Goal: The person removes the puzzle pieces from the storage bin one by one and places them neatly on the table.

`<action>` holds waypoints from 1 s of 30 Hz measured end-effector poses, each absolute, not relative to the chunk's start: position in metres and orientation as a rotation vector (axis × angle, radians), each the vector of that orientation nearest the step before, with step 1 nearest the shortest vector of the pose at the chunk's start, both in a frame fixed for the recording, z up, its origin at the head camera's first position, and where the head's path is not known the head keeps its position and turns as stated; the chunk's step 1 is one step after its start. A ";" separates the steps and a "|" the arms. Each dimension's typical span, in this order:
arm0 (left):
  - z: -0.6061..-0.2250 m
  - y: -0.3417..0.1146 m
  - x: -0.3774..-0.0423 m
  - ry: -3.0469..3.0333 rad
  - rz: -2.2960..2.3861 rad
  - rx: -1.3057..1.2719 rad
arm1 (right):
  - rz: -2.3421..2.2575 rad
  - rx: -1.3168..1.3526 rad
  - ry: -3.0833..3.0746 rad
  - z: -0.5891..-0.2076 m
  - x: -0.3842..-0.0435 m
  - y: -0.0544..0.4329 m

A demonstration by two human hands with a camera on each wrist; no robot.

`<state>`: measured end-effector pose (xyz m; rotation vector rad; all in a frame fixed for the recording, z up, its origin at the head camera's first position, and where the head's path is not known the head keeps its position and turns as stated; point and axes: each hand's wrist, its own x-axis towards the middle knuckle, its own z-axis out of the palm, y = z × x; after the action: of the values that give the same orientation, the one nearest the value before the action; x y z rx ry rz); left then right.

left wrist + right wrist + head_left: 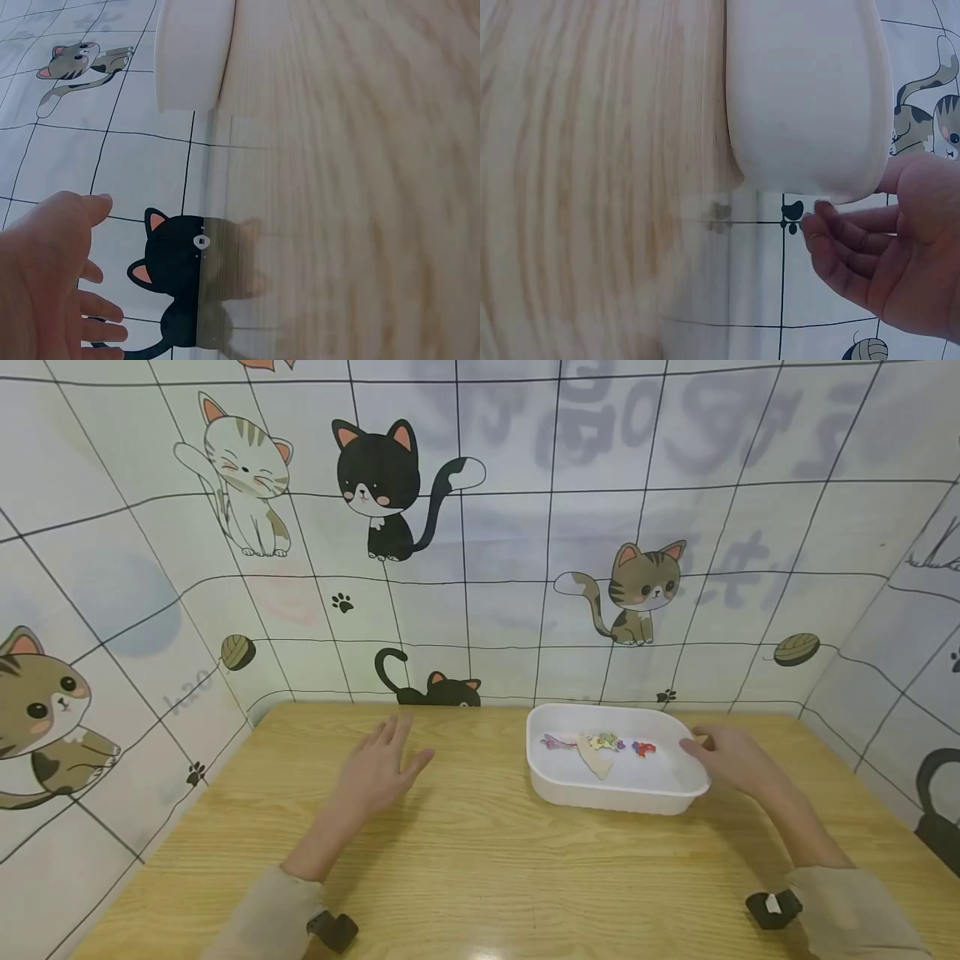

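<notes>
A white plastic tray [615, 797] with rounded corners stands on the right half of the table. Inside it lie a pale beige wedge-shaped piece [597, 760], a pinkish-purple piece [557, 742], a green-and-yellow piece [602, 742] and a small red and blue piece [643, 749]. My right hand [731, 762] holds the tray's right end, thumb over the rim and fingers curled outside it, as the right wrist view shows. To the tray's left, my left hand [375, 768] hovers over the table, fingers spread, holding nothing.
The wooden table [465, 868] backs onto a sheet [502, 527] printed with cats and grid lines, which also rises at both sides. A dark device is strapped on each sleeve near the wrist.
</notes>
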<state>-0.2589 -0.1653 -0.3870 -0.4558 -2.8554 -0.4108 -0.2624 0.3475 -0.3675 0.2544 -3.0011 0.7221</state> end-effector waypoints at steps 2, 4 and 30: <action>-0.388 -0.161 -0.258 -2.857 -0.449 -0.459 | 0.756 0.262 -3.000 -0.367 -0.262 0.347; -0.387 -0.157 -0.257 -2.863 -0.500 -0.458 | 0.793 0.255 -3.012 -0.367 -0.262 0.345; -0.378 -0.105 -0.253 -2.590 -1.146 -0.813 | 1.048 0.400 -2.939 -0.376 -0.262 0.317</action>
<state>-0.2533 -0.1050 -0.3783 -0.8127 -2.5899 -1.1460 -0.2621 0.3173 -0.3759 0.4000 -2.9388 1.0482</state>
